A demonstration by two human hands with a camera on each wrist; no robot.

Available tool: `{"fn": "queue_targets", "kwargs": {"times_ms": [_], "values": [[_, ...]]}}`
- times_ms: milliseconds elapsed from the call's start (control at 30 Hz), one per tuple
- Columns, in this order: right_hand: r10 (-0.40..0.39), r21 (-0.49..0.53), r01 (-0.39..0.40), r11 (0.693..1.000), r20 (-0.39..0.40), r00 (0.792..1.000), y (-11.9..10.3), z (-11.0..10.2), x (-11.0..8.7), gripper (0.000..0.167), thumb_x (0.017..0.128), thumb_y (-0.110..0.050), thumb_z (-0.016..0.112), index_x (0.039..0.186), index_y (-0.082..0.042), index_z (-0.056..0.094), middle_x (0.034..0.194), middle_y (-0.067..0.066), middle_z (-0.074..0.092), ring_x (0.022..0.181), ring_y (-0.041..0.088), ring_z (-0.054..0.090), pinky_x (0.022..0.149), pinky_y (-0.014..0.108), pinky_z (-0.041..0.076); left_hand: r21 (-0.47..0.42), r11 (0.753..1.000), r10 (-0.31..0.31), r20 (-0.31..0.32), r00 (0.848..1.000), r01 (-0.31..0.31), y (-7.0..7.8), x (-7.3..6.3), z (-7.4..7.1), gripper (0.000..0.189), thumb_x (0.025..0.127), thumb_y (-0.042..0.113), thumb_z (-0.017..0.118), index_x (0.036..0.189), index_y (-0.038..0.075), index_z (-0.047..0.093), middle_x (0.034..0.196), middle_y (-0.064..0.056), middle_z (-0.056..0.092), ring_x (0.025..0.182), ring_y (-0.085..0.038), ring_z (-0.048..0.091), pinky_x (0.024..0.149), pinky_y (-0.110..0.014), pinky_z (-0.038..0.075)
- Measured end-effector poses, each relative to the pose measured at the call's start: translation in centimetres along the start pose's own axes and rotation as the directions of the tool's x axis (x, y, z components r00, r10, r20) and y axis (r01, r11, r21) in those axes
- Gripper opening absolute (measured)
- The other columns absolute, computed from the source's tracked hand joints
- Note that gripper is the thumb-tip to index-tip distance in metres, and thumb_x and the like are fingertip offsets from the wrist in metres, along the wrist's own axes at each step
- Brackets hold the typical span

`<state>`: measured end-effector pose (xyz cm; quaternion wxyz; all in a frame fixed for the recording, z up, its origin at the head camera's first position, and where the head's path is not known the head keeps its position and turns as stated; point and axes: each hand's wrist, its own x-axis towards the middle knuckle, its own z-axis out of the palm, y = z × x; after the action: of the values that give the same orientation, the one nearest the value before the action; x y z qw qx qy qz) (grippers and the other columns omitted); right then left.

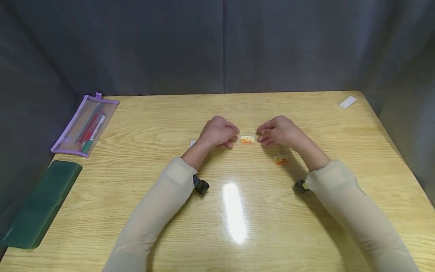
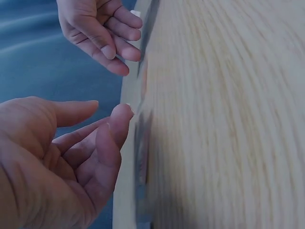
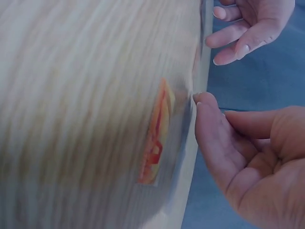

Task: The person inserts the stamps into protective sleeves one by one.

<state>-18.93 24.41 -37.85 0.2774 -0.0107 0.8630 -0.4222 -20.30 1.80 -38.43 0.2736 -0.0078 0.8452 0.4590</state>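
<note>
A small orange-and-yellow picture card (image 1: pixel 247 140) lies on the table between the two hands. My left hand (image 1: pixel 220 133) is just left of it, fingers loosely bent and thumb apart from the fingertips in the left wrist view, with nothing seen between them. To the card's right is my right hand (image 1: pixel 276 132), its fingers also loosely bent and nothing visible in its grasp. Below the right hand lies a second small card (image 1: pixel 281 160) with an orange and red print, seen also as a slanted card (image 3: pixel 156 136) in the right wrist view.
A small whitish piece (image 1: pixel 192 143) shows partly behind the left wrist. On the far left lie a purple-edged mesh pouch (image 1: pixel 71 130) with pens and a dark green case (image 1: pixel 42 204). A white block (image 1: pixel 347 102) sits at the back right corner, before grey curtains (image 1: pixel 224 45).
</note>
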Motion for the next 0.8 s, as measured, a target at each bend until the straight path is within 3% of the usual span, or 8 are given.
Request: {"fn": "queue_targets", "kwargs": {"times_ms": [133,267,367,500,600,700,733,800], "values": [[-0.04,0.015,0.041,0.999,-0.029,0.999,0.5,-0.7,-0.9,0.037,0.108,-0.014,0.047,0.14,0.001,0.056,0.123,0.024,0.069,0.106,0.031,0.072,0.09,0.04,0.061,-0.051,0.993,0.104,0.001,0.995,-0.104,-0.4,-0.3,0.0,0.026,0.098,0.028,0.068,0.122,0.019,0.075,0.106,0.001,0.077,0.079,-0.021,0.075,0.062,-0.031,0.059],[-0.13,0.01,0.131,0.991,-0.07,0.989,1.7,-1.8,-2.5,0.039,0.107,-0.021,0.051,0.143,-0.005,0.056,0.128,0.021,0.068,0.106,0.028,0.07,0.091,0.039,0.06,-0.107,0.968,0.228,-0.004,0.974,-0.227,-0.8,-0.9,0.1,0.03,0.096,0.031,0.071,0.124,0.02,0.074,0.111,0.003,0.077,0.082,-0.024,0.073,0.062,-0.035,0.056],[-0.157,-0.047,0.152,0.987,-0.109,0.982,2.8,-2.7,-3.9,0.045,0.105,-0.036,0.056,0.143,-0.013,0.057,0.135,0.013,0.066,0.11,0.027,0.069,0.094,0.043,0.058,-0.095,0.951,0.292,-0.026,0.956,-0.293,-0.8,-1.2,0.3,0.036,0.094,0.034,0.073,0.128,0.021,0.072,0.115,0.002,0.076,0.093,-0.022,0.073,0.074,-0.035,0.057],[-0.147,-0.165,0.123,0.979,-0.143,0.979,3.7,-3.5,-5.5,0.057,0.101,-0.052,0.057,0.146,-0.018,0.056,0.15,0.009,0.056,0.133,0.035,0.057,0.107,0.056,0.048,0.044,0.933,0.358,-0.025,0.933,-0.357,-0.7,-1.4,0.7,0.054,0.092,0.041,0.075,0.142,0.028,0.061,0.136,-0.001,0.068,0.12,-0.017,0.066,0.095,-0.035,0.055],[-0.138,-0.271,0.095,0.958,-0.144,0.98,4.3,-3.5,-6.3,0.059,0.1,-0.053,0.057,0.149,-0.02,0.052,0.156,0.013,0.048,0.141,0.043,0.046,0.111,0.064,0.039,0.164,0.911,0.383,0.01,0.924,-0.379,-0.3,-1.3,1.3,0.066,0.09,0.046,0.075,0.15,0.034,0.05,0.145,-0.003,0.061,0.09,-0.02,0.066,0.093,-0.037,0.053],[-0.135,-0.347,0.08,0.934,-0.136,0.982,4.8,-3.3,-6.8,0.059,0.1,-0.05,0.06,0.15,-0.02,0.052,0.157,0.016,0.046,0.142,0.048,0.042,0.112,0.067,0.035,0.282,0.873,0.406,0.035,0.913,-0.399,0.2,-0.9,1.9,0.072,0.089,0.049,0.076,0.153,0.037,0.044,0.152,-0.002,0.054,0.097,-0.022,0.066,0.101,-0.04,0.05],[-0.133,-0.36,0.076,0.93,-0.135,0.982,5.1,-3.2,-7.1,0.059,0.099,-0.05,0.061,0.149,-0.02,0.052,0.157,0.017,0.045,0.143,0.049,0.041,0.112,0.068,0.034,0.323,0.857,0.41,0.045,0.911,-0.402,0.4,-0.7,2.2,0.073,0.089,0.05,0.075,0.153,0.037,0.043,0.154,-0.001,0.052,0.104,-0.024,0.066,0.107,-0.041,0.047],[-0.146,-0.367,0.088,0.926,-0.133,0.98,5.6,-2.8,-7.5,0.058,0.099,-0.045,0.065,0.148,-0.018,0.053,0.158,0.019,0.044,0.144,0.049,0.039,0.113,0.069,0.032,0.421,0.814,0.416,0.057,0.908,-0.399,0.8,-0.3,2.8,0.072,0.09,0.053,0.073,0.153,0.038,0.043,0.159,0.002,0.045,0.136,-0.024,0.054,0.118,-0.044,0.038]]}}
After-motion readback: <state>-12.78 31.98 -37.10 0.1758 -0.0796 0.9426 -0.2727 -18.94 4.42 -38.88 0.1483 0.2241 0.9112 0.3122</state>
